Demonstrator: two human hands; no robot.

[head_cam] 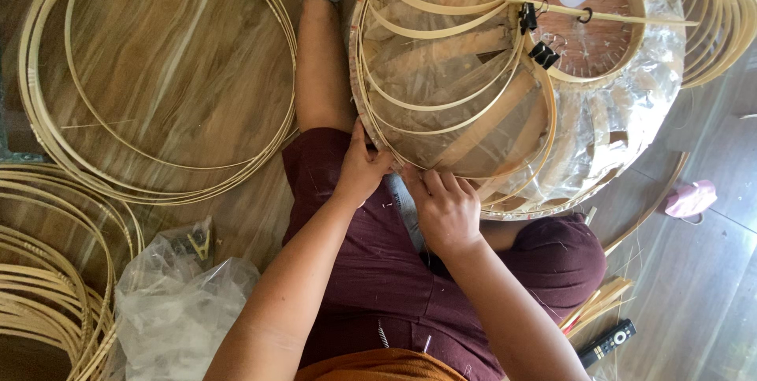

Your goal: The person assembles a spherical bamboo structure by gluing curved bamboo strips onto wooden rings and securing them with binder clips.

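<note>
Forearms come up from the bottom edge and meet over the lap, where maroon shorts (378, 270) cover the crossed legs. Both hands work at the near rim of a big bamboo lantern frame (465, 89) that rests on the lap and the outstretched leg, tipped on its side so that its round top ring (587, 42) faces up and right; its ribs curve from that ring down toward the hands. The left hand (361, 169) is closed narrow, fingers pinching the rim where it bends nearest the body. The right hand (447, 209) lies just beside it, knuckles up, fingers curled over the same rim; what it pinches I cannot tell. Black binder clips (542, 54) grip the ribs near the ring. Left of the legs, a crumpled plastic bag (177, 302) and stacked bamboo hoops (158, 73) lie on the wood floor (702, 270). A remote control (607, 341) lies right of the knee, and more bamboo strips fan out at the far right.
</note>
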